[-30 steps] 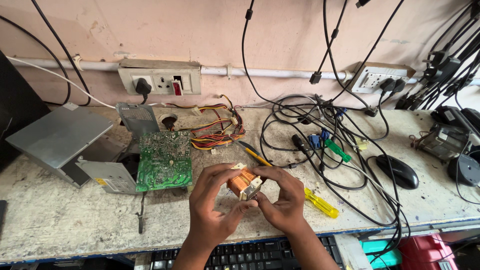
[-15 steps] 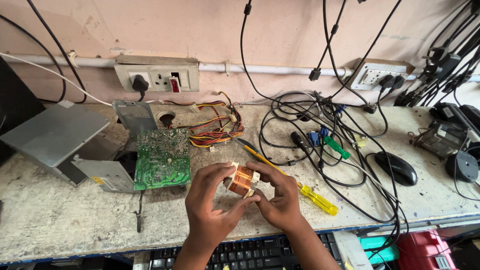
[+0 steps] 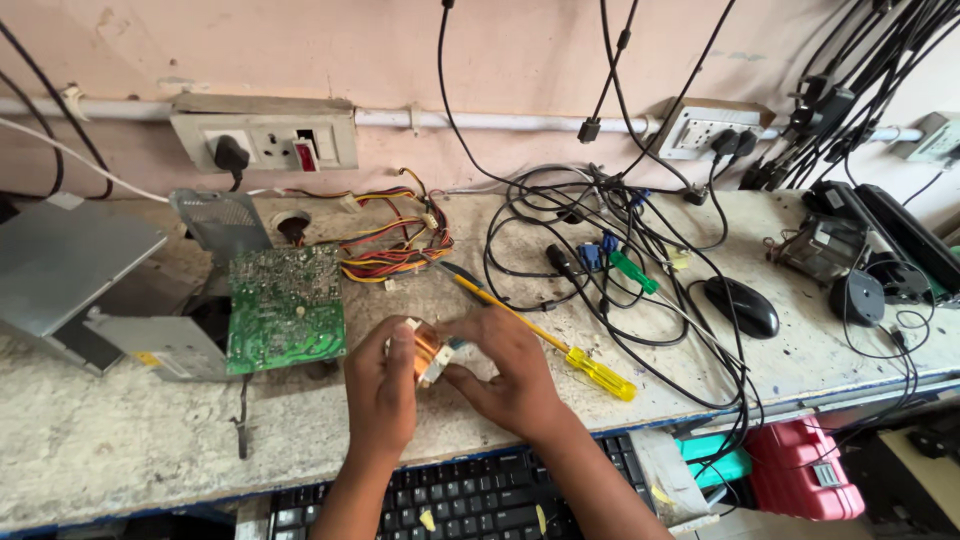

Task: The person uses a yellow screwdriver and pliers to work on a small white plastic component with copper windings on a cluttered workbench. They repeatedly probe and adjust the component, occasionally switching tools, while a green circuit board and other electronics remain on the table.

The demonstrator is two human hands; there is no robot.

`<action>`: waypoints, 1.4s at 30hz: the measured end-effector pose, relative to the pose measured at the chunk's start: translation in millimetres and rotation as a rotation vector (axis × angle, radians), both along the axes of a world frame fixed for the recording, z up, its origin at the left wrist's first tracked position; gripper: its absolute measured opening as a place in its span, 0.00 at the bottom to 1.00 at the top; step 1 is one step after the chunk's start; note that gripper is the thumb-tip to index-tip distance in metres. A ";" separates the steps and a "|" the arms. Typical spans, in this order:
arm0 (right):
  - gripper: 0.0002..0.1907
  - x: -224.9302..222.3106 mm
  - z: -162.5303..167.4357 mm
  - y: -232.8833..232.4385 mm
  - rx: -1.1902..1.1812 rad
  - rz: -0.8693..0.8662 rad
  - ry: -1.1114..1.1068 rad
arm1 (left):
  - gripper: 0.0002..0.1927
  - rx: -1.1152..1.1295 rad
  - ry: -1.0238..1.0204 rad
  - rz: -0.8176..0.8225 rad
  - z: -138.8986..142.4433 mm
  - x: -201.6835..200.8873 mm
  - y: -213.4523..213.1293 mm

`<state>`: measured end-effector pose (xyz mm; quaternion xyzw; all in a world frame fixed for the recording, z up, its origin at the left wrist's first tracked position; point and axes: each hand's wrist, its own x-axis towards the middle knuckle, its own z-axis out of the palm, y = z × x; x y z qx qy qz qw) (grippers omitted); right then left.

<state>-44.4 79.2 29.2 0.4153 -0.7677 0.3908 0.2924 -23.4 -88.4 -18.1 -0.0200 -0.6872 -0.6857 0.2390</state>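
Head view: copper-wound transformer [image 3: 428, 349] pinched between left hand [image 3: 382, 390] and right hand [image 3: 505, 372], fingers closed. Likely dense, rigid; windings delicate, so grip by core ends.

Stone workbench [image 3: 120, 450], circuit board [image 3: 285, 308], screwdriver [image 3: 560, 345]

A small copper-wound transformer [image 3: 430, 350] with white ends, tilted, held above the bench edge.

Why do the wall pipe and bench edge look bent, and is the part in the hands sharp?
Head view: wide-lens distortion bows the wall pipe and bench edge; light is soft and even, with faint shadows and no harsh glare. The copper-wound coil between the left hand and right hand looks fairly sharp.
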 end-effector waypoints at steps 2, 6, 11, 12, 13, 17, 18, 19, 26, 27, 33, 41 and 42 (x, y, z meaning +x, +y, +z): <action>0.31 -0.8 12.2 0.9 0.062 -0.109 0.009 | 0.28 0.037 0.072 0.048 -10.6 -4.0 -2.5; 0.31 -8.1 25.6 6.0 0.299 -0.281 -0.009 | 0.32 0.304 0.079 -0.003 -23.0 -11.8 -8.1; 0.16 -16.9 1.2 1.1 0.484 -0.275 0.044 | 0.38 0.419 0.153 -0.170 -28.5 -10.1 -7.3; 0.14 -20.9 -5.9 1.8 0.492 -0.300 0.109 | 0.39 0.430 0.174 -0.224 -29.0 -8.5 -7.1; 0.12 -24.6 -13.1 4.2 0.499 -0.326 0.174 | 0.39 0.432 0.177 -0.227 -29.1 -7.3 -7.1; 0.08 -57.9 -33.2 21.8 -0.060 -0.286 -0.083 | 0.41 0.463 0.169 -0.240 -25.9 -7.0 -8.3; 0.12 -67.3 -35.6 27.9 -0.260 -0.276 -0.293 | 0.41 0.477 0.160 -0.241 -24.5 -6.8 -8.7; 0.15 -75.8 -37.4 33.1 -0.460 -0.264 -0.505 | 0.42 0.475 0.159 -0.231 -23.0 -6.2 -8.7; 0.12 -90.0 -21.9 27.2 -1.112 0.207 -0.861 | 0.44 0.426 0.176 -0.279 -1.7 0.7 -8.4; 0.10 -81.1 -22.8 18.9 -1.086 0.210 -0.855 | 0.45 0.403 0.198 -0.311 1.7 0.1 -8.4; 0.08 -22.1 -40.3 -20.0 -0.972 0.394 -0.897 | 0.41 0.415 0.134 -0.366 -0.6 -0.1 -3.4; 0.52 18.1 9.0 0.2 0.112 -0.287 0.009 | 0.32 0.101 0.103 -0.087 -3.2 -1.5 -6.5; 0.55 22.7 17.3 4.2 0.320 -0.288 0.085 | 0.31 0.005 0.117 -0.065 -1.2 -0.7 -7.6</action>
